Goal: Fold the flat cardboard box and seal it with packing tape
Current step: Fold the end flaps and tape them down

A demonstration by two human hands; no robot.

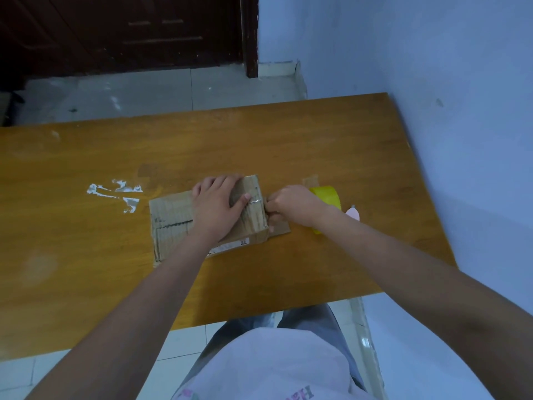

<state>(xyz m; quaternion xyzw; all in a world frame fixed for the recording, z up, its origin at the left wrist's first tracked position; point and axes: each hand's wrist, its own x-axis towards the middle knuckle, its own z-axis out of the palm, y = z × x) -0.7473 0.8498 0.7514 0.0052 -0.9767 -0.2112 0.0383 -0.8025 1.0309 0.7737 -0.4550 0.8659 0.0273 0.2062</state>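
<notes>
Box: the cardboard box (207,223) lies near the middle of the wooden surface (288,145), partly folded. Its right part stands up as a low block; its left part lies flat as a corrugated panel. A printed label shows on the side that faces you.
Flap: a small cardboard flap (281,228) lies flat on the surface at the right foot of the box.
Left hand: your left hand (217,206) lies palm down on top of the box, fingers straight and spread, pressing it down. The fingertips reach over the far edge, and the thumb points right toward the right end.
Right hand: your right hand (291,204) sits against the right end of the box, fingers curled in a pinch. You appear to pinch a clear strip of packing tape (255,201), which glints between thumb tip and box end. How far the strip runs over the box I cannot tell.
Tape roll: a yellow tape roll (327,194) stands on the surface just behind your right hand, partly hidden by the wrist.
Pink object: something small and pale pink (354,212) shows just right of the roll; too hidden to name.
Surface marks: white tape residue (115,193) is stuck to the surface left of the box, well apart from it. A brown tape patch (311,179) sits beyond the roll.
Surroundings: the surface's right edge meets a pale blue wall (432,67). A dark wooden door (121,30) and tiled floor (158,90) lie beyond the far edge.
</notes>
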